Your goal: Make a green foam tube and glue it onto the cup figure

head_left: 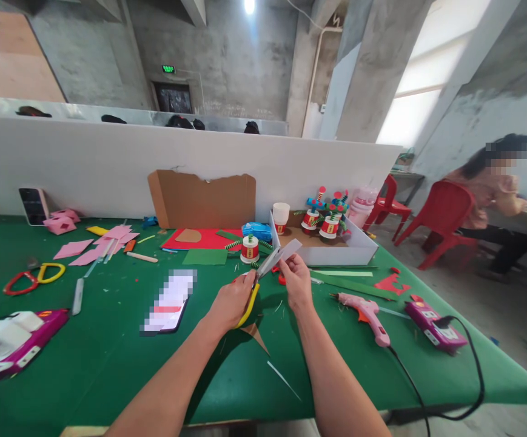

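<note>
Paper (pixel 292 247), scissors (pixel 251 306) in curled hands (pixel 234 301)

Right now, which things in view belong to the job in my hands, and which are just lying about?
In the job: scissors, left hand; white piece, right hand.
Probably just lying about: pink paper scraps, pink glue gun, propped phone.

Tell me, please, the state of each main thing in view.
Left hand: gripping yellow-handled scissors
Right hand: pinching white paper
Loose scissors: lying flat
Glue gun: on its side
Right power strip: plug inserted
Left power strip: adapters inserted
Flat phone: screen lit
Propped phone: upright, leaning
White box: open
Ceiling light: on
Exit sign: lit
</note>
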`<state>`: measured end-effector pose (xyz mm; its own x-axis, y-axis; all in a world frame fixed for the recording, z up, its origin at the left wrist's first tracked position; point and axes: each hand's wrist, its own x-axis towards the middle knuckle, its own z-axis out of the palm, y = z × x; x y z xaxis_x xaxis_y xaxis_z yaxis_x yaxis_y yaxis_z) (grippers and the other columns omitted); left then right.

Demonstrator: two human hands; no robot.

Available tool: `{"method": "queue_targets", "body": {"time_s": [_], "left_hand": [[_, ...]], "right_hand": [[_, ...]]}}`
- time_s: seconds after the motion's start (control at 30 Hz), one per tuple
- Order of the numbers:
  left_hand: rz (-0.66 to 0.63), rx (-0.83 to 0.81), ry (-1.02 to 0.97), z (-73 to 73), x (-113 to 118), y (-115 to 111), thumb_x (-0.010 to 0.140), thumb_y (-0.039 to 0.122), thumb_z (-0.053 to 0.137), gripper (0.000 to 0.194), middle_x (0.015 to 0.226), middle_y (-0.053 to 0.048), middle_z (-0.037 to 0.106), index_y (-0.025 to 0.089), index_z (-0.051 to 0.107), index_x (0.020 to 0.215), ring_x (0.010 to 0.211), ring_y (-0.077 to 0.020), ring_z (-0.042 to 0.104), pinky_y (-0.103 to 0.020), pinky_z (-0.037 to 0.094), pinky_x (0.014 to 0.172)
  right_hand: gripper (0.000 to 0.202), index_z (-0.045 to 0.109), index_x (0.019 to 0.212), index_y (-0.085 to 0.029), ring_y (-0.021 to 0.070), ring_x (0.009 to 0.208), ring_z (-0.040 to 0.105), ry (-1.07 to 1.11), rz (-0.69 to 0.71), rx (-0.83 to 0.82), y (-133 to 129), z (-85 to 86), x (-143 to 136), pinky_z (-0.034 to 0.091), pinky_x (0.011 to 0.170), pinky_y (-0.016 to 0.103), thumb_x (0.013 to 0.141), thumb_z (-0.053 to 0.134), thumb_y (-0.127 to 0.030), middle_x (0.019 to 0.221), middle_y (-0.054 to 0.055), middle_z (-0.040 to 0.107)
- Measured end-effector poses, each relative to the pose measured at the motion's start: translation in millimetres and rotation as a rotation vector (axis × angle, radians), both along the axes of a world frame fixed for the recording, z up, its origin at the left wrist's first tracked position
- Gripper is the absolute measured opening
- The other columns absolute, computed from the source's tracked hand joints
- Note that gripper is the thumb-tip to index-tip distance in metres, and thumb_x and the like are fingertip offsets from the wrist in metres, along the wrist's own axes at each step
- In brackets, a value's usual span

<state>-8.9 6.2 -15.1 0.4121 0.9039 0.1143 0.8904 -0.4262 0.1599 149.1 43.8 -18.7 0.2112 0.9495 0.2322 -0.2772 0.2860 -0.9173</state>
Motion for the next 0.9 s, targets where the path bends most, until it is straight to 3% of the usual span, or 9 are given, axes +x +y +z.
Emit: {"method": "queue_targets", "body": {"time_s": [0.17, 0.43, 0.9], "left_hand": [[0.002, -0.031, -0.003, 4.7, 0.1, -2.1, 0.094, 0.026, 0.025, 0.037, 0.108, -0.015, 0.058, 0.015, 0.030, 0.129, 0.090, -0.0255, 0.063, -0.037, 0.050, 0.072], [0.013, -0.041, 0.042, 6.9, 0.7, -2.3, 0.090, 0.015, 0.029, 0.040, 0.110, -0.014, 0.058, 0.014, 0.030, 0.130, 0.093, -0.0249, 0.063, -0.036, 0.050, 0.074], [0.009, -0.051, 0.020, 8.0, 0.8, -2.1, 0.091, 0.015, 0.027, 0.033, 0.109, -0.014, 0.059, 0.015, 0.034, 0.124, 0.090, -0.0244, 0.064, -0.035, 0.050, 0.072]], "right_hand": [[0.026, 0.056, 0.076, -0.020, 0.0076, 0.050, 0.044, 0.013, 0.000, 0.021, 0.6, -1.0, -0.2, 0.034, 0.049, 0.020, 0.067, 0.072, -0.039, 0.056, -0.007, 0.051], [0.027, 0.057, 0.076, -0.020, 0.0079, 0.051, 0.046, 0.019, 0.016, 0.007, 0.7, -0.8, -1.3, 0.032, 0.048, 0.020, 0.066, 0.072, -0.040, 0.060, -0.005, 0.056], [0.029, 0.058, 0.077, -0.021, 0.0088, 0.053, 0.049, 0.017, 0.021, 0.001, 1.0, 0.0, -0.1, 0.037, 0.052, 0.021, 0.065, 0.073, -0.042, 0.063, -0.004, 0.058]]}}
